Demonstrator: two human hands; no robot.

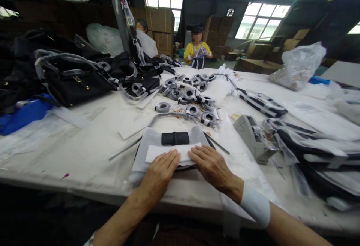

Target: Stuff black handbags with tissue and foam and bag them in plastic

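Both hands press on a folded white sheet (157, 152), which looks like foam or soft paper. My left hand (162, 167) lies flat on its left half, fingers together and stretched out. On the right half rests my right hand (209, 161), its fingers also extended. Thin white tissue paper (144, 137) spreads beneath the sheet, over a dark bag that is mostly hidden. Just beyond the sheet, a black strap piece (175, 138) lies on the tissue. A wrapped handle (174, 114) arches behind it, and dark straps (125, 149) stick out at both sides.
Several coiled, wrapped straps (189, 94) are heaped ahead. A black handbag (77, 84) stands at the left near blue material (25, 114). To my right are a tape dispenser (254, 137) and wrapped dark bags (323, 159). Two people, one in a yellow top (188, 52), work across the table.
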